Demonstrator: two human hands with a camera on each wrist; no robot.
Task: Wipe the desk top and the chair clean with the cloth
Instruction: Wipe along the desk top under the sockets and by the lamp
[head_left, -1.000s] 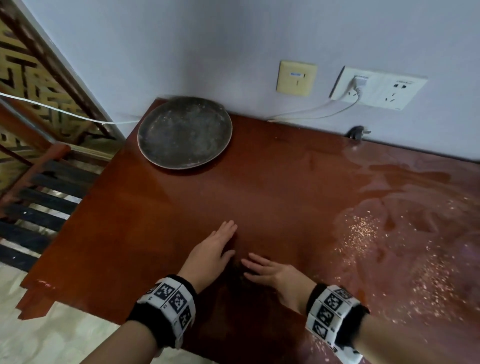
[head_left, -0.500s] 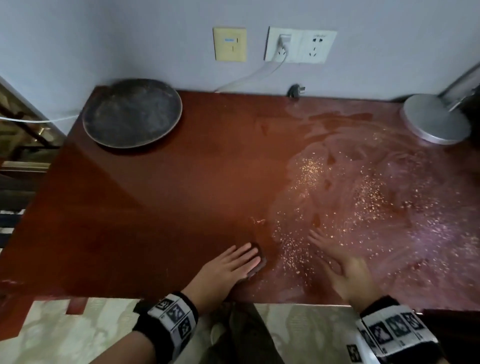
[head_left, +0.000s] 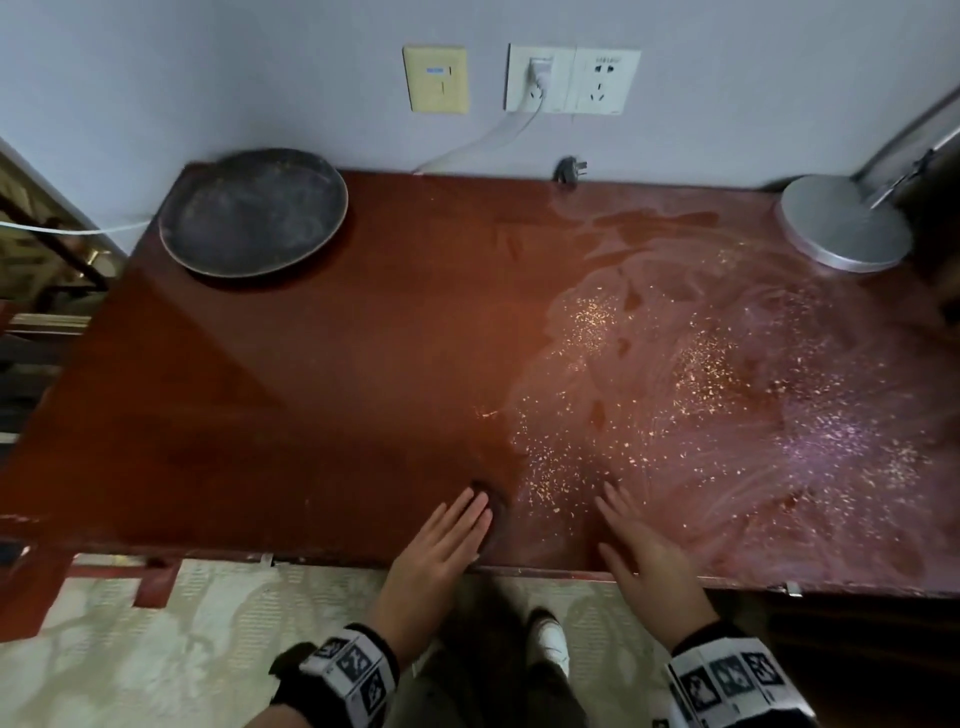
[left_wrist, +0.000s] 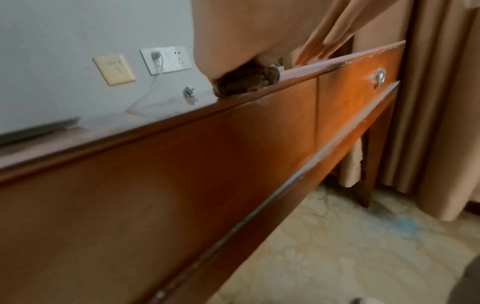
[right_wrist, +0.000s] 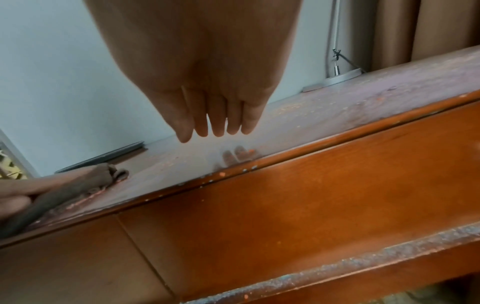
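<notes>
Cloth lies at desk top front edge under flat left hand; right hand spread beside.

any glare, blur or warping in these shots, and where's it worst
Head view: glare washes the right half of the desk, crumbs glinting; the left half is dim; wide lens bows the desk's edges. Left wrist view: motion blur smears the tray and desk front; the cloth is soft. Right wrist view: the right hand is close and soft, and the near rail is blurred.
</notes>
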